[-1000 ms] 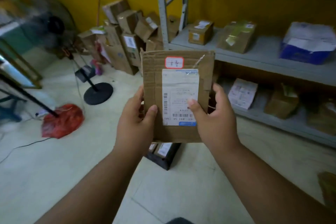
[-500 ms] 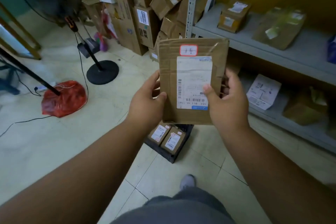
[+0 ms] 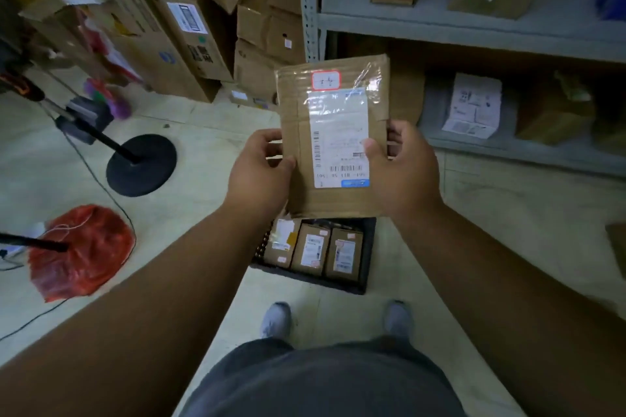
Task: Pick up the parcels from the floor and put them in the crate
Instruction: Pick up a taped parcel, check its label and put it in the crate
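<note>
A flat brown cardboard parcel (image 3: 298, 132) with a white shipping label and a small red-edged sticker is held upright in front of me. My left hand (image 3: 259, 176) grips its left edge and my right hand (image 3: 401, 169) grips its right edge, thumb on the label. Directly below it on the floor stands a black crate (image 3: 369, 257) holding three small labelled boxes (image 3: 313, 249) side by side. My feet are just in front of the crate.
Grey metal shelving (image 3: 474, 27) with boxes stands at the right. Stacked cartons (image 3: 189, 41) fill the back left. A fan stand with a round black base (image 3: 142, 164), a cable and a red plastic bag (image 3: 81, 252) lie on the floor at left.
My head has tilted down, so the crate, its three boxes and my feet have come into view. The parcel stays in both hands and now hangs above the crate.
</note>
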A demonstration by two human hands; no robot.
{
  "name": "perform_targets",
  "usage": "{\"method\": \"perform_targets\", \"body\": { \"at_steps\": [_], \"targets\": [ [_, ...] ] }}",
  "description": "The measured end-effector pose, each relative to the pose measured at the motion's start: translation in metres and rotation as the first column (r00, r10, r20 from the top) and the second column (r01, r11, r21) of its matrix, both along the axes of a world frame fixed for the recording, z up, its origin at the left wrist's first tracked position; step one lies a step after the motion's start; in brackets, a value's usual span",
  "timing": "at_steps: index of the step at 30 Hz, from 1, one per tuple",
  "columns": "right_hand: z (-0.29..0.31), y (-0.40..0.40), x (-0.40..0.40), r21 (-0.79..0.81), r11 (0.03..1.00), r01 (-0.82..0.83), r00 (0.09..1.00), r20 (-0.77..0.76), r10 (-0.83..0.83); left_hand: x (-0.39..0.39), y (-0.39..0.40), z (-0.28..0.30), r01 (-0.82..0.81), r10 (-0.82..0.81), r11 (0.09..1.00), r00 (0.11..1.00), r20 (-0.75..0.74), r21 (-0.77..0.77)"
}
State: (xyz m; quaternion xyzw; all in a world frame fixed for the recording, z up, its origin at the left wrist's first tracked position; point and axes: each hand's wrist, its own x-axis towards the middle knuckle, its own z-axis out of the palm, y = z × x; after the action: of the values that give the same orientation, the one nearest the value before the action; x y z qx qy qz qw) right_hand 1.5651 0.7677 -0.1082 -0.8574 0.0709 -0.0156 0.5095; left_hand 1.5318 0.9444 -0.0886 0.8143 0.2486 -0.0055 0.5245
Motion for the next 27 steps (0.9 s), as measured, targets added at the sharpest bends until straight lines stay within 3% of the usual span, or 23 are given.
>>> {"method": "perform_targets", "body": {
  "at_steps": [4,10,15,21,27],
  "targets": [
    [-0.048,0.042,0.004,-0.072,0.988,0.138,0.987,-0.079,-0.144,0.028,0.045,-0.044,0.195,-0.196,0.981,0.978,-0.070,-0.011],
    [-0.154,0.082,0.026,-0.150,0.974,0.169,0.948,-0.245,-0.202,0.062,0.065,-0.145,0.335,-0.331,0.942,0.916,-0.224,-0.021],
    [-0.285,0.099,0.026,-0.015,0.977,0.214,0.895,-0.399,-0.202,0.074,0.070,-0.281,0.383,-0.347,0.923,0.869,-0.353,0.032],
    [-0.453,0.104,-0.009,-0.046,0.981,0.188,0.815,-0.551,-0.182,0.047,0.069,-0.438,0.354,-0.350,0.931,0.810,-0.472,-0.082],
    [-0.577,0.103,-0.031,-0.013,0.981,0.195,0.749,-0.644,-0.158,0.025,0.069,-0.538,0.553,-0.436,0.833,0.655,-0.617,-0.002]
  ]
}}
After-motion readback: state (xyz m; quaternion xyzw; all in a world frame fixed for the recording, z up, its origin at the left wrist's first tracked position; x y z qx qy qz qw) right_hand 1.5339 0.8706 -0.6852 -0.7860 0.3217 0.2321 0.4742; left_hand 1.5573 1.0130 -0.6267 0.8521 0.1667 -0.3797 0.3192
